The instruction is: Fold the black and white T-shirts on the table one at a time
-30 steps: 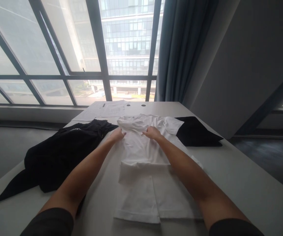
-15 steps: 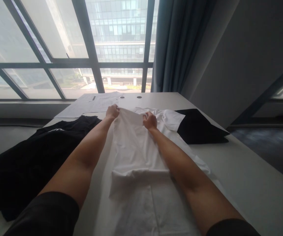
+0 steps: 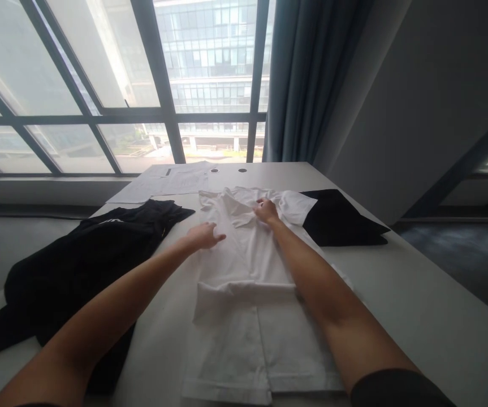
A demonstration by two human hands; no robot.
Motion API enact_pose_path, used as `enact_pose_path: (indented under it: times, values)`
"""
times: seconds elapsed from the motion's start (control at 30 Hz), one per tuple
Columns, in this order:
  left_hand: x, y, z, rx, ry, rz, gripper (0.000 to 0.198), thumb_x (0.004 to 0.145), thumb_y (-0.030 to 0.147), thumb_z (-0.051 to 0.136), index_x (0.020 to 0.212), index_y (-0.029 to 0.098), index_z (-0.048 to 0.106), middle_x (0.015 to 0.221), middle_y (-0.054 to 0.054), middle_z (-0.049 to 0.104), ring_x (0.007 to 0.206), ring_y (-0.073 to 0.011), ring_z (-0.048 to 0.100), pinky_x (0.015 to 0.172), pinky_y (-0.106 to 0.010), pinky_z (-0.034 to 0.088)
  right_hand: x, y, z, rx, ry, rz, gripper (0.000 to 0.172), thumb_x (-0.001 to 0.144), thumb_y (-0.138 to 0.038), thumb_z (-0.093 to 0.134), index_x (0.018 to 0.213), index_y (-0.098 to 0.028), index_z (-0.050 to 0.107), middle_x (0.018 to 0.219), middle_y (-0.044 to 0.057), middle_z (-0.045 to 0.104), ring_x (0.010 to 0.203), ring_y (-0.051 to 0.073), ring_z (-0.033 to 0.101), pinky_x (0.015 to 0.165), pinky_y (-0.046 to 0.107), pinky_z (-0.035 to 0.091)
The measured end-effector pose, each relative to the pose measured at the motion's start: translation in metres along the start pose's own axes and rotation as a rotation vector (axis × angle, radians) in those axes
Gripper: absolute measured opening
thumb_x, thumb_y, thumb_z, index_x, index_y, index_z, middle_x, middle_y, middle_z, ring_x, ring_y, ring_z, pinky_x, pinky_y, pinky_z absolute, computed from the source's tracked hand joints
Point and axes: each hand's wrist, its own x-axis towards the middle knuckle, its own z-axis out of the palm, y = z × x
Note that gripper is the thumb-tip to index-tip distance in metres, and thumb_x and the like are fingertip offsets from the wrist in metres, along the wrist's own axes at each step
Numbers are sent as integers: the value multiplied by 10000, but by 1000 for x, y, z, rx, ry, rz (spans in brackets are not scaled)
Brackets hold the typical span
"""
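A white shirt (image 3: 247, 265) lies flat along the middle of a white table (image 3: 417, 316), partly folded, with its collar end far from me. My left hand (image 3: 203, 234) rests flat on the shirt's left edge, fingers stretched out. Farther away, my right hand (image 3: 266, 210) presses on the rumpled cloth near the collar, its fingers bent against the fabric. Whether it pinches the cloth I cannot make out.
A black garment (image 3: 78, 265) sprawls over the table's left side. A folded black garment (image 3: 341, 220) lies right of the shirt. Sheets of paper (image 3: 171, 183) lie at the far end near two cable holes. Windows and a blue curtain (image 3: 311, 79) stand behind.
Both hands had lifted the shirt's far end; it now lies down again. My left hand has drawn back toward me and flattened on the shirt's left edge. My right hand stays near the collar.
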Motion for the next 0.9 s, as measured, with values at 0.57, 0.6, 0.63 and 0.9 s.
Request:
enact_pose_path:
  times: [0.57,0.6,0.63,0.9]
  values:
    - [-41,9,5,33,-54,-81,795,934,696,273,1598,260,250,1676,-143,25,1525,-416,62,1126,-719,49,-132,66,-36,-274,-190,-296,538,959,-419,567,1425,-151,526,1521,132,467,1389,247,436,1118,303,331]
    - [-40,6,2,45,-70,-77,791,933,692,279,1600,266,245,1678,-135,21,1526,-411,57,1132,-712,49,-136,70,-35,-265,-181,-304,542,972,-420,547,1443,-153,508,1544,128,438,1420,240,397,1139,301,305]
    - [-40,5,0,60,-86,-78,787,934,685,291,1599,267,248,1678,-133,23,1526,-411,56,1135,-707,48,-138,74,-34,-249,-173,-307,534,979,-422,534,1441,-155,512,1545,125,437,1427,231,389,1147,294,295]
    - [-109,30,25,71,3,405,681,983,541,399,1587,247,283,1669,-93,142,1546,-290,71,1215,-541,-6,-87,96,-68,-103,238,127,555,953,-445,528,1370,-81,556,1352,216,582,1228,300,582,992,337,456]
